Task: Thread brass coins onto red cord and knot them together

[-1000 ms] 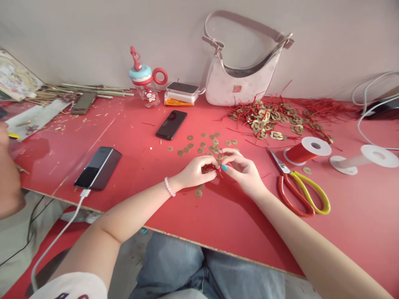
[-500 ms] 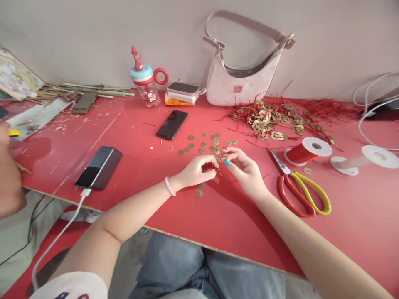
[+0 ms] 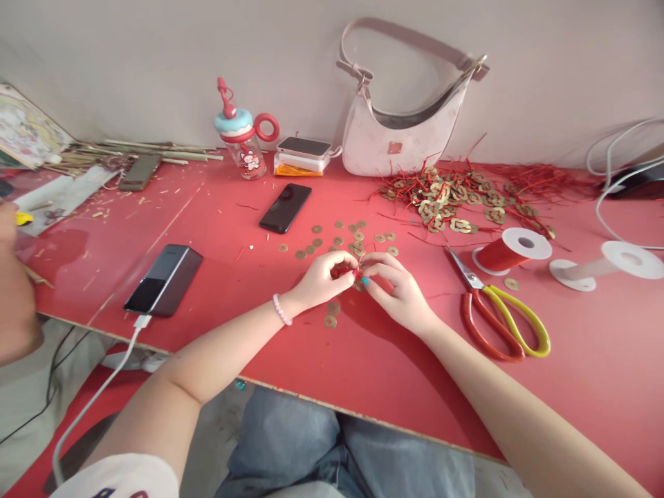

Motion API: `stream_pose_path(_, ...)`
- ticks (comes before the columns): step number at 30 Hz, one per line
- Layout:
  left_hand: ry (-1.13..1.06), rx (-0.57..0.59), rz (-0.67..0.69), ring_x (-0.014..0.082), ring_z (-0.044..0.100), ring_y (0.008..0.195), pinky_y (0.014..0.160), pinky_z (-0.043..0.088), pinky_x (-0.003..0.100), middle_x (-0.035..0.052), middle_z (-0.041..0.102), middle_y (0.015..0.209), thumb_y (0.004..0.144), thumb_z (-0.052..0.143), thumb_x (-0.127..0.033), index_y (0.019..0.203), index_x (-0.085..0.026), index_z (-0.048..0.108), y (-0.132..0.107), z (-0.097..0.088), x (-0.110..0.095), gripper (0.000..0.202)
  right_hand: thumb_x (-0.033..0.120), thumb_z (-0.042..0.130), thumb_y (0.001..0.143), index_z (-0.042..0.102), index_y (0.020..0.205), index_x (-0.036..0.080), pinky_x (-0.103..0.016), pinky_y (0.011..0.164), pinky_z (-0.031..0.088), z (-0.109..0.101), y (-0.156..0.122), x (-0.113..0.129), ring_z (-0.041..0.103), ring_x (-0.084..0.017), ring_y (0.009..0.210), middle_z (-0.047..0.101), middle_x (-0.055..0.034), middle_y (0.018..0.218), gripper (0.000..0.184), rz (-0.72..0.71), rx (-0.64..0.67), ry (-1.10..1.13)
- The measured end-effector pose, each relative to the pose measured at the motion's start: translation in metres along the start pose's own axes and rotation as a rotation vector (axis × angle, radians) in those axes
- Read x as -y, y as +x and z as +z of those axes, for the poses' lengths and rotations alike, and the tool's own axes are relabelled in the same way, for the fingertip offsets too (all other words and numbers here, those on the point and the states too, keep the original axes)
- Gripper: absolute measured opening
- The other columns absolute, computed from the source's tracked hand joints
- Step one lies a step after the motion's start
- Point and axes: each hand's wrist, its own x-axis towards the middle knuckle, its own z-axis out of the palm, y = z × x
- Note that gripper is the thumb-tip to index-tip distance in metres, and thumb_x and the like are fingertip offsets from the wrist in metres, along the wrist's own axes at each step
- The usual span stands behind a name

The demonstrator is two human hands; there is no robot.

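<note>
While another person's arm (image 3: 15, 304) intrudes at the left edge of the bench (image 3: 363, 360), a dark power bank (image 3: 163, 279) lies near the front-left edge with a white cable (image 3: 98, 401) plugged into it and hanging off the front. Bamboo sticks (image 3: 140, 149) and a patterned fan (image 3: 23, 128) sit at the back-left corner. Further right along the back edge stand a small bottle (image 3: 241, 138) with a red ring handle, a stacked phone and boxes (image 3: 303, 155), and a pale handbag (image 3: 404, 117) against the wall. A black phone (image 3: 285, 207) lies flat in front of the bottle.

Near the middle of the bench, loose brass coins (image 3: 337, 242) are scattered, with two more coins (image 3: 330, 315) just in front of the left wrist. The left hand (image 3: 324, 280) and the right hand (image 3: 391, 287) meet fingertip to fingertip just above the surface, both pinched shut on a red cord (image 3: 353, 272) and the small coin piece it is tied to; most of that piece is hidden by the fingers.

Right of the hands, scissors (image 3: 492, 311) with red and yellow handles lie open-handled on the bench, a red cord spool (image 3: 511, 250) stands behind them, and an empty white spool (image 3: 606, 263) lies on its side beyond. A heap of corded coins (image 3: 456, 197) spreads toward the back-right corner, where white cables (image 3: 617, 173) loop.
</note>
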Motion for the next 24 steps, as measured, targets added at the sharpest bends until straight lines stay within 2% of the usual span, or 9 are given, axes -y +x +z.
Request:
stream_pose_path(8,0.073,-0.072,0.029,0.0102,0.052,0.066,0.059,0.045,0.022,0.0021,0.057,0.076,0.073,0.052,-0.014,0.079,-0.014,0.055,0.0,0.001,0.002,0.006,0.013,0.048,0.078,0.054,0.076,0.02,-0.033,0.082,0.046,-0.001,0.001,0.002,0.056,-0.016,0.091,0.057,-0.0054,0.095,0.01,-0.045,-0.052,-0.076)
stream_pose_path(11,0.033,-0.11,0.015,0.0077,0.05,0.059,0.053,0.043,0.02,0.0017,0.057,0.077,0.078,0.051,-0.018,0.082,-0.015,0.055,0.002,-0.001,0.006,0.007,0.011,0.047,0.077,0.053,0.078,0.02,-0.031,0.078,0.047,-0.001,0.0,0.0,0.057,-0.016,0.087,0.058,-0.005,0.092,0.011,-0.059,-0.064,-0.119)
stream_pose_path(14,-0.043,-0.189,-0.024,0.0066,0.05,0.055,0.047,0.041,0.018,0.0022,0.057,0.078,0.081,0.052,-0.024,0.086,-0.016,0.055,0.004,-0.004,0.01,0.01,0.01,0.045,0.079,0.054,0.084,0.02,-0.029,0.072,0.048,-0.001,-0.002,-0.005,0.058,-0.015,0.078,0.061,-0.0037,0.084,0.014,-0.071,-0.057,-0.191)
stream_pose_path(17,-0.047,-0.275,-0.047,0.0081,0.053,0.059,0.048,0.042,0.018,0.0037,0.059,0.08,0.08,0.055,-0.027,0.09,-0.016,0.057,0.006,-0.007,0.012,0.015,0.013,0.044,0.081,0.055,0.09,0.02,-0.029,0.069,0.048,-0.001,-0.003,-0.011,0.058,-0.015,0.073,0.063,-0.0039,0.079,0.016,-0.133,-0.031,-0.322)
stream_pose_path(21,0.017,-0.268,-0.047,0.009,0.054,0.058,0.048,0.044,0.02,0.0049,0.063,0.081,0.079,0.054,-0.025,0.092,-0.015,0.059,0.007,-0.008,0.012,0.017,0.013,0.042,0.083,0.057,0.092,0.019,-0.031,0.065,0.046,-0.001,-0.003,-0.012,0.058,-0.017,0.073,0.063,-0.0065,0.08,0.019,-0.277,0.013,-0.455)
stream_pose_path(24,0.177,-0.239,0.048,0.0112,0.058,0.067,0.058,0.049,0.024,0.0055,0.065,0.085,0.078,0.054,-0.019,0.088,-0.015,0.062,0.007,-0.006,0.01,0.014,0.013,0.042,0.083,0.058,0.093,0.02,-0.033,0.07,0.046,-0.002,-0.003,-0.008,0.057,-0.018,0.08,0.063,-0.008,0.091,0.02,-0.341,0.012,-0.487)
